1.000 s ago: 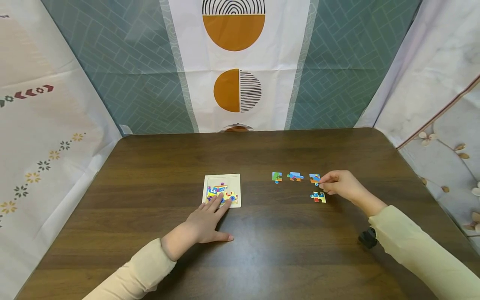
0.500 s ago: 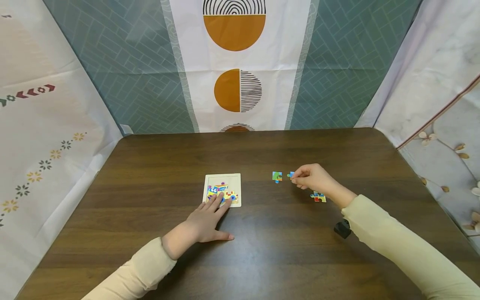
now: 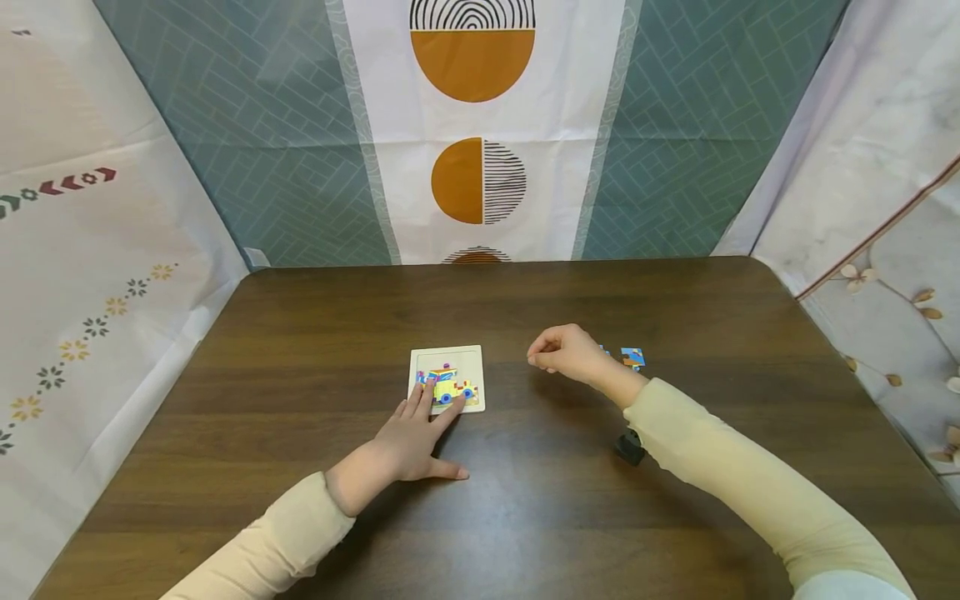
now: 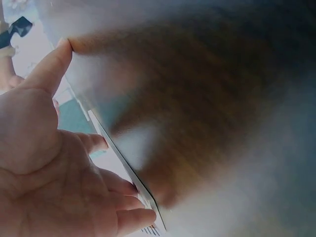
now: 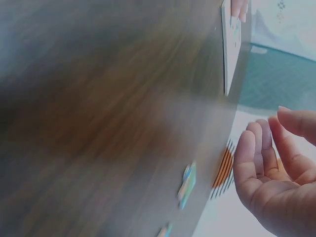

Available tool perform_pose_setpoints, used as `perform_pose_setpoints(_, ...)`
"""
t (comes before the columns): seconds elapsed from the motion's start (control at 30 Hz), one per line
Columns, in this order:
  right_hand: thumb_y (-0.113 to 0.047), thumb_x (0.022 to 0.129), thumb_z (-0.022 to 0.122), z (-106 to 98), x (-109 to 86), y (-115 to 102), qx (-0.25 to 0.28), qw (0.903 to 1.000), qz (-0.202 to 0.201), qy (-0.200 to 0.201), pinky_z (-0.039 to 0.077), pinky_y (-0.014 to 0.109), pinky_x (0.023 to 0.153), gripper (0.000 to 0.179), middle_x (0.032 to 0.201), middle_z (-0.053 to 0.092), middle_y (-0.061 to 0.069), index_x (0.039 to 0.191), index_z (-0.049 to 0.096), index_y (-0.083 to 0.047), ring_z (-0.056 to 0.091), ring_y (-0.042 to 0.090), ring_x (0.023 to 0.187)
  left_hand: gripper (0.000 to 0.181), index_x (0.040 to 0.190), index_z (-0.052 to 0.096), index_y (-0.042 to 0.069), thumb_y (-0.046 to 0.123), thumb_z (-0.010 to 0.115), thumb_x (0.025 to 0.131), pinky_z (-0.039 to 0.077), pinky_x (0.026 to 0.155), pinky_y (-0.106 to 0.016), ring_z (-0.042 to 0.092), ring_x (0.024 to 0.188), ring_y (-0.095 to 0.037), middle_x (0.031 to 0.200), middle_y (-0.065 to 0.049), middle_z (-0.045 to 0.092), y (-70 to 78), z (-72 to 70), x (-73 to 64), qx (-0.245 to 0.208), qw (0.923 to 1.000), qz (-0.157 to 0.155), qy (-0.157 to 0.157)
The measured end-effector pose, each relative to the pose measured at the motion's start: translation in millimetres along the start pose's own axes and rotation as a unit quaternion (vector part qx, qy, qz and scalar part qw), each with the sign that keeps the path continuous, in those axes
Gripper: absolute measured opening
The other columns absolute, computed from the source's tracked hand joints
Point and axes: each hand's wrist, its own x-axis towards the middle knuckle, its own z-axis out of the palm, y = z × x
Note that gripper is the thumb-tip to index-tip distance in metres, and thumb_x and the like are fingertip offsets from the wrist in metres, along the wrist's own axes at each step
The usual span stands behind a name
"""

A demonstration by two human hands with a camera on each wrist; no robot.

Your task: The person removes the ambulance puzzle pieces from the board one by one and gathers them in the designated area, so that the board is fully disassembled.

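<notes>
My left hand rests with spread, straight fingers on the near-left part of a pale square puzzle tray. Puzzle pieces with a yellow truck picture fill its lower part. To the right of the tray, my right hand is over the table, its fingers loosely curled and thumb close to index; nothing shows between them in the right wrist view. A blue jigsaw piece lies by that wrist. Another piece is mostly hidden by the hand. Below it, a green-edged piece lies on the table.
Around the tray spreads a dark wooden table. A teal and white printed cloth hangs behind its far edge, with pale cloths at both sides. A black device is strapped at the right wrist.
My right hand has travelled left from the far-right pieces, past the middle one, towards the tray. The lower-right piece is now hidden by the forearm. My left hand has barely moved.
</notes>
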Motion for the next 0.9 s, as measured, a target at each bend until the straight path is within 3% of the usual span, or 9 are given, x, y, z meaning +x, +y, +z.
perform_pose_setpoints(0.27, -0.011, 0.087, 0.066, 25.7, 20.6, -14.1, -0.019, 0.9996, -0.019, -0.007, 0.052, 0.029, 0.067, 0.017, 0.090, 0.070, 0.010, 0.098, 0.069, 0.001, 0.059, 0.018, 0.072, 0.097, 0.152, 0.022, 0.024, 0.064, 0.067, 0.076, 0.019, 0.116, -0.050, 0.005, 0.145, -0.042, 0.157, -0.026, 0.002, -0.5, 0.1, 2.4, 0.000, 1.0000, -0.007, -0.006)
perform_pose_setpoints(0.4, -0.011, 0.087, 0.067, 37.8, 30.2, -19.8, -0.038, 0.9985, -0.039, -0.005, 0.050, 0.025, 0.066, 0.015, 0.092, 0.070, 0.011, 0.097, 0.069, 0.000, 0.062, 0.016, 0.077, 0.097, 0.153, 0.022, 0.024, 0.064, 0.066, 0.077, 0.018, 0.117, -0.049, 0.005, 0.145, -0.041, 0.157, -0.026, 0.002, -0.5, -0.1, 2.4, 0.004, 0.9999, -0.009, -0.009)
perform_pose_setpoints(0.9, -0.013, 0.089, 0.063, 73.2, 53.1, -38.5, -0.096, 0.9925, -0.064, -0.040, 0.051, 0.035, 0.089, 0.023, 0.107, 0.069, 0.010, 0.108, 0.067, -0.001, 0.063, 0.025, 0.104, 0.100, 0.153, 0.021, 0.017, 0.065, 0.064, 0.077, 0.021, 0.116, -0.048, 0.007, 0.145, -0.041, 0.157, -0.026, 0.004, 2.1, -0.1, -0.3, 0.025, 0.9997, -0.007, -0.005)
